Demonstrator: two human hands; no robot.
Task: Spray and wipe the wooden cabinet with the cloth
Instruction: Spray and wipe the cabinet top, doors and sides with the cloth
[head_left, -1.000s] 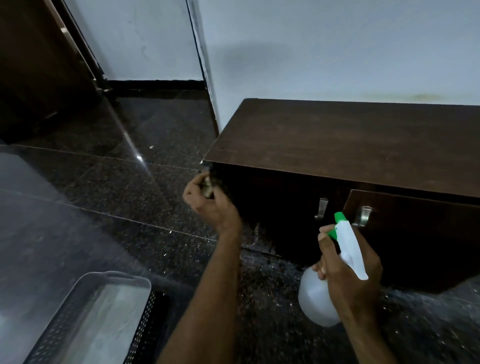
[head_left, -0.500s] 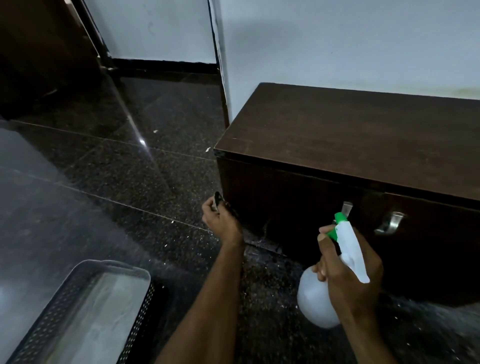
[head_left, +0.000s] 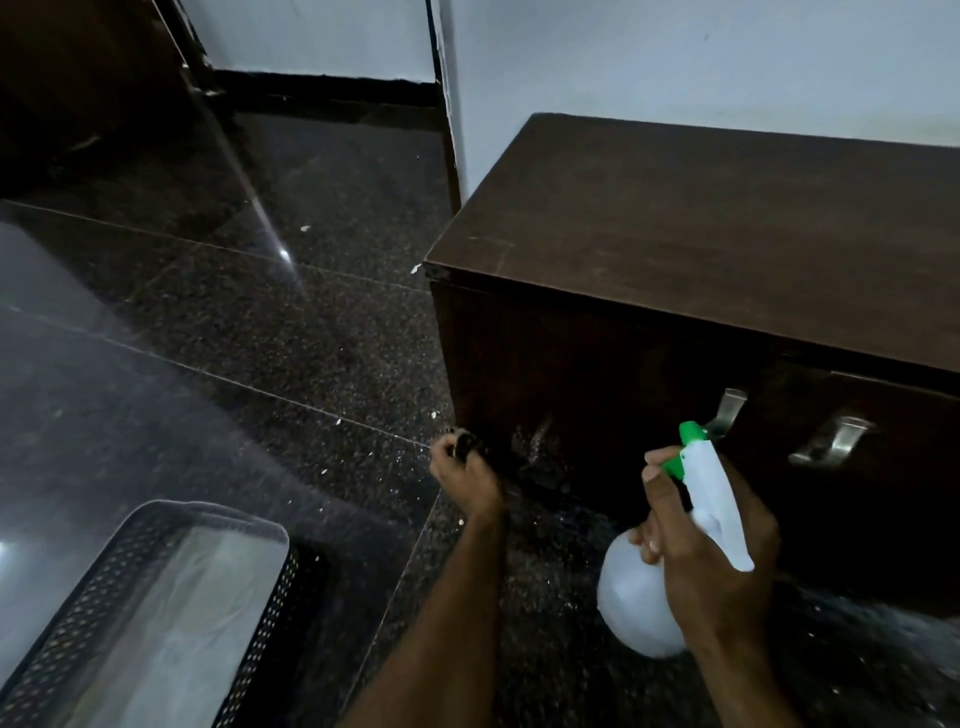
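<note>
Nearest, the right hand (head_left: 711, 540) grips the spray bottle (head_left: 641, 603) around its neck, a finger at the trigger; the bottle looks light, smooth plastic, best held there. Farther, the left hand (head_left: 465, 475) clutches a dark, bunched cloth (head_left: 464, 445), soft and pliable, against the wooden cabinet (head_left: 675, 249) at its lower front-left corner by the floor.
</note>
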